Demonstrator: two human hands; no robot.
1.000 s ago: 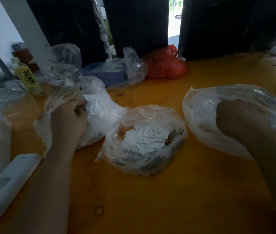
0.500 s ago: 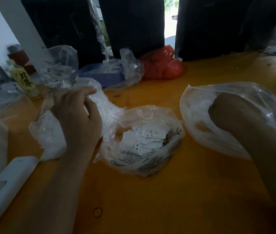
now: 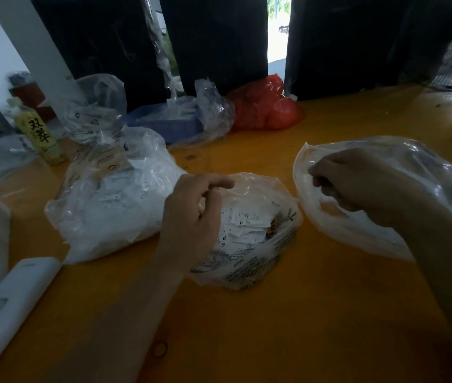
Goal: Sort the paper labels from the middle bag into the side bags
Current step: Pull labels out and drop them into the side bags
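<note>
Crinkled clear plastic middle bag of flat white paper labels.

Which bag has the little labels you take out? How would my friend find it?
Start at the orange table and find the three clear plastic bags in front. It is the middle bag, right by the left hand. Unlike the bags beside it, it is open at the top, shows loose paper labels marked XL, and has black print on its plastic.

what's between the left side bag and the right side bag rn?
In the head view, the middle bag of paper labels lies between the left bag and right bag, with the left hand over its near-left rim.
</note>
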